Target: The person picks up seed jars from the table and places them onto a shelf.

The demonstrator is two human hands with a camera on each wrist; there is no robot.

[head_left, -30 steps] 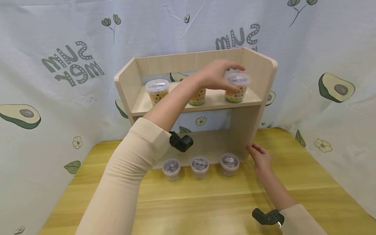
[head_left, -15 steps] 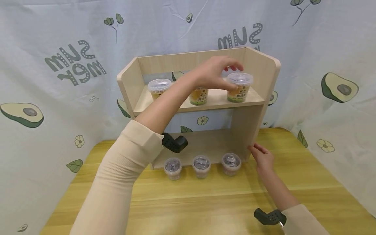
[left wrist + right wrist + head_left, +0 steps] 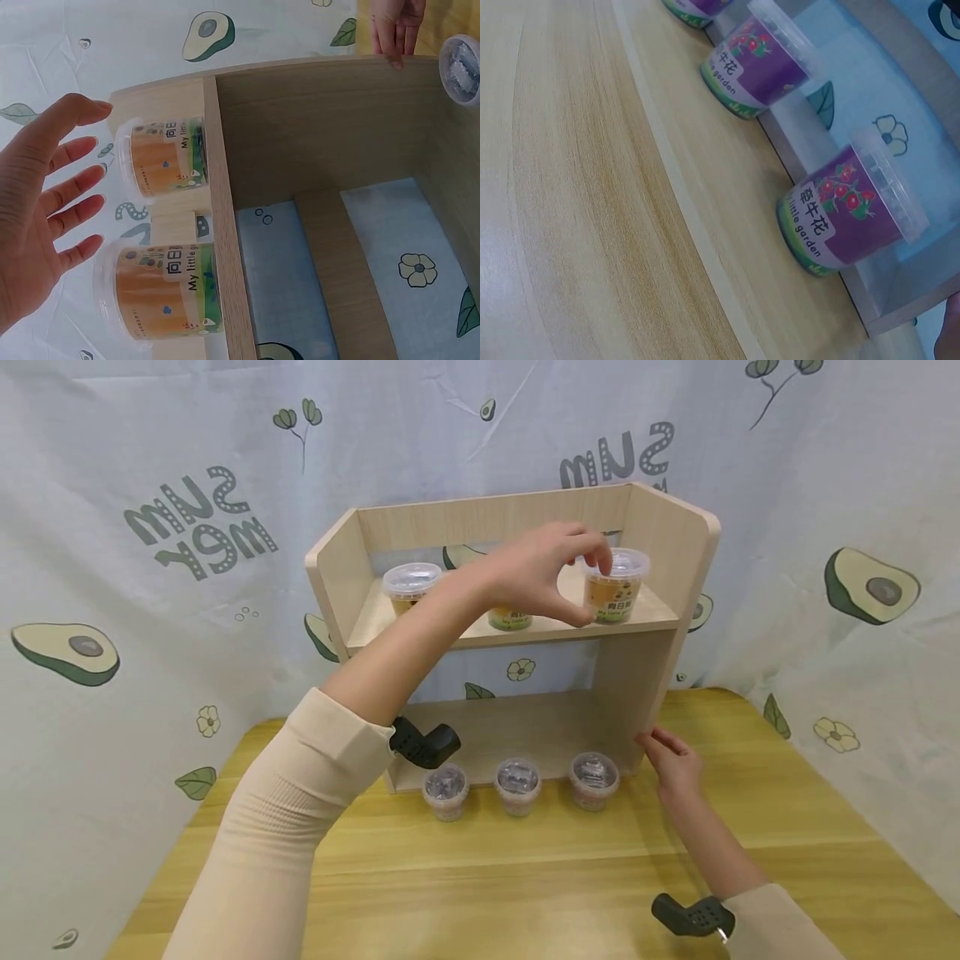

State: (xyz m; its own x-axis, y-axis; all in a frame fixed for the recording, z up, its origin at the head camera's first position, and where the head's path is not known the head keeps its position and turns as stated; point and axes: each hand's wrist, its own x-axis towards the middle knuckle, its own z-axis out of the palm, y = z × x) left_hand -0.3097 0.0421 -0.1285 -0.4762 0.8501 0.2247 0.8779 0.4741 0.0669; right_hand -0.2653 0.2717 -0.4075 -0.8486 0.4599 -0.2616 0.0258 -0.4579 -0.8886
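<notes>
My left hand reaches over the upper board of a wooden shelf. Its fingers are spread and loosely bent beside the right-hand lidded orange plastic cup; the left wrist view shows a gap between fingertips and that cup. A second orange cup stands mid-board, partly behind the hand, and a third at the left, partly behind the forearm. My right hand pinches the front edge of the shelf's right side panel, low down; only a sliver of it shows in the right wrist view.
Three purple lidded cups, left, middle and right, stand in a row on the wood-grain table, along the shelf's lower front edge. A printed cloth hangs behind. Each wrist carries a black camera mount.
My left hand has drawn back slightly from the right-hand orange cup and dropped a little, its forearm shifting left. The cup stays on the board. My right hand keeps its place on the panel.
</notes>
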